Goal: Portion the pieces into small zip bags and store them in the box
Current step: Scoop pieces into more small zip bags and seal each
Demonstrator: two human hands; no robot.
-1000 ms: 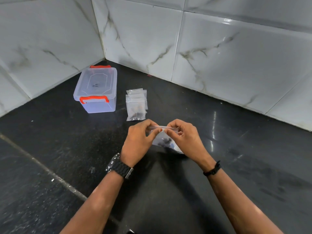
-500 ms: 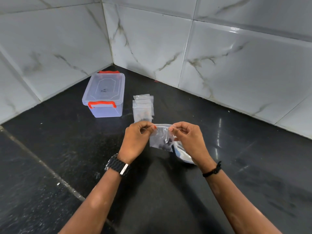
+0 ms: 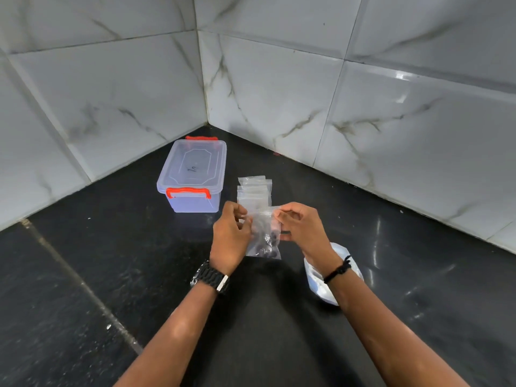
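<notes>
Surface: black, speckled, glossy table [image 3: 418, 317], with a pale seam running from 9 o'clock down toward 6 o'clock and streaks of reflected light at 3 o'clock.

Room: two walls of white marble-look tiles [image 3: 279, 93] with grey veining meet in a corner at 12 o'clock, directly behind the table.

Box [image 3: 192, 177]: clear plastic, lid on, orange clips at its near and far ends; stands on the table at 11 o'clock, near the corner.

Stack of small zip bags [image 3: 254, 189]: clear, lying flat on the table just beside the box at 12 o'clock; its near edge is hidden behind the hands.

Held zip bag [image 3: 264, 236]: clear, upright, at centre, above the table; dark pieces [image 3: 269, 241] gather in its lower part.

Left hand [image 3: 230, 233]: at 11 o'clock of centre, back toward the camera, fingers curled in at the bag's upper left edge, pinching it. A black watch [image 3: 210, 276] sits on the wrist.

Right hand [image 3: 301, 227]: at 1 o'clock of centre, thumb and forefinger pinching the bag's top right corner, remaining fingers curled loosely below. A thin black band [image 3: 337, 270] circles the wrist.

Larger pouch [image 3: 351, 263]: whitish plastic, lying on the table at 4 o'clock, partly covered by the right forearm; its contents cannot be made out.

Both forearms enter from 6 o'clock, bare, converging on the bag.
</notes>
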